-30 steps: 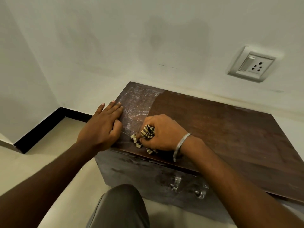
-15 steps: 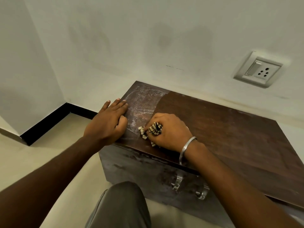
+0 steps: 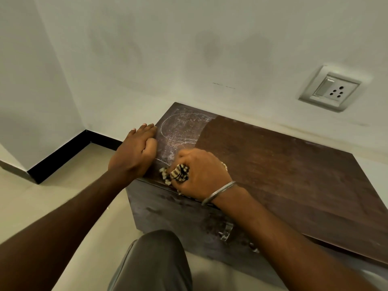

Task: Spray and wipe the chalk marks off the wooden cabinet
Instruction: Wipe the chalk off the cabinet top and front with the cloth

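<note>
Room: pale floor [image 3: 63,196], white walls, and a dark wooden cabinet [image 3: 283,175] set against the far wall.
Nearest: a bent knee [image 3: 155,259], close up to the cabinet front.
Right hand [image 3: 201,173]: fingers curled tight round a striped cloth [image 3: 178,173], pressing it down at the near-left front edge of the top.
Left hand [image 3: 134,152]: flat, holding nothing, bracing the left edge just beside the cloth.
Chalk marks [image 3: 180,131]: white loops and haze on the far-left patch only; the right side reads clean brown.
Risk: that small bunched cloth may smear dust rather than lift it, and a stroke this near the edge could slip off.
Second risk: the left hand touches chalk and could carry it onto wiped wood.
</note>
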